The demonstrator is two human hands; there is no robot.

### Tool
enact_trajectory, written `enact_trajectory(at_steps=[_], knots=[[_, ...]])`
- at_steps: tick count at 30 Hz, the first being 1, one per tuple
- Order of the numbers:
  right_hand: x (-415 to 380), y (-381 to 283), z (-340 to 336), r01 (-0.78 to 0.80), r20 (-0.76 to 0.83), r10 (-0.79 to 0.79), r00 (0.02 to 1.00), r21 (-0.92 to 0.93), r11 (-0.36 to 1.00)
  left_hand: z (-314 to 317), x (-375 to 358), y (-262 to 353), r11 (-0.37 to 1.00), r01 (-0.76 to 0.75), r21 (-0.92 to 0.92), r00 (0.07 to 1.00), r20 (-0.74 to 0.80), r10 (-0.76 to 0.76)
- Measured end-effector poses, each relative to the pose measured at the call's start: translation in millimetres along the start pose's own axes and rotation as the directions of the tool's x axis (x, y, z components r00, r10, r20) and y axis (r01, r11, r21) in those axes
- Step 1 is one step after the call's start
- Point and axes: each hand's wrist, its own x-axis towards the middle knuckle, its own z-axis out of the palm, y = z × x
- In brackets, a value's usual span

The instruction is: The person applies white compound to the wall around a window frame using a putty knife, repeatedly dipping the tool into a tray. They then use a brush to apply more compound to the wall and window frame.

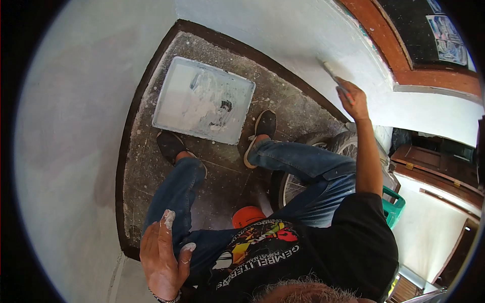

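Right hand (354,98) raised, gripping scraper (333,76), blade against white wall (283,30). Left hand (162,252) open, hanging low, fingertips plaster-smeared. White tray (174,101) on floor (146,166) beyond shoes.

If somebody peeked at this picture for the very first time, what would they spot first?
Probably the right hand, raised high and pressing a thin tool against the pale wall. Next, the square tray smeared with white paste, lying on the dark floor just beyond the person's shoes. Lower down, the left hand hangs open with white paste on its fingertips.
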Motion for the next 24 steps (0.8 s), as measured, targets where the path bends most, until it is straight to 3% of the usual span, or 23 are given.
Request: enact_trajectory(at_steps=[1,3,4,6,7,11,13,16,17,19,21,22,24], knots=[[-4.2,2.2,-6.8,0.013,-0.078,-0.007,0.997,0.079,0.997,0.2,1.1,1.3,1.0,-0.009,0.002,1.0,-0.002,0.009],[-17.8,0.4,-6.7,-0.253,-0.127,0.361,0.924,0.505,0.826,-1.2,3.2,4.9,1.0,-0.024,0.009,1.0,0.0,0.024],[-24.2,0.9,-3.5,-0.334,-0.089,0.531,0.843,0.687,0.645,-1.6,4.0,6.3,0.999,-0.025,0.025,1.0,0.011,0.025],[-33.1,-6.6,28.2,-0.232,-0.005,0.753,0.658,0.95,0.209,-2.2,5.5,9.6,0.998,-0.029,0.058,0.999,0.023,0.028],[-37.1,-13.0,50.2,-0.116,0.085,0.823,0.562,0.993,-0.023,-2.6,5.9,10.9,0.998,-0.03,0.055,0.999,0.014,0.03],[-22.4,-23.2,138.4,0.065,0.371,0.909,0.189,0.919,-0.389,0.3,5.5,12.4,0.999,-0.039,0.033,0.999,-0.02,0.04],[13.2,-47.5,147.4,0.211,0.42,0.907,-0.021,0.889,-0.406,2.0,5.2,11.0,0.999,-0.041,0.034,0.999,-0.031,0.042],[46.4,-33.5,137.7,0.383,0.446,0.893,0.059,0.816,-0.432,4.0,3.3,11.0,0.999,-0.014,0.038,1.0,-0.023,0.014],[43.6,-22.6,131.3,0.389,0.395,0.89,0.227,0.801,-0.455,3.3,2.4,11.0,0.999,0.004,0.035,1.0,-0.011,-0.003],[29.7,-36.0,90.4,0.382,0.345,0.894,0.286,0.814,-0.437,2.6,2.7,9.1,1.0,-0.002,0.029,1.0,-0.013,0.003],[3.6,-62.3,62.9,0.329,0.197,0.886,0.419,0.877,-0.35,3.0,2.1,6.0,0.999,-0.043,0.02,0.999,-0.03,0.044],[3.2,-89.9,46.3,0.239,0.194,0.93,0.314,0.931,-0.275,3.2,2.0,4.8,0.999,-0.04,0.022,0.999,-0.025,0.04],[-14.1,-84.4,55.6,-0.101,0.034,0.811,0.584,0.994,0.031,3.2,0.7,2.7,0.999,-0.027,0.031,1.0,-0.015,0.028]])
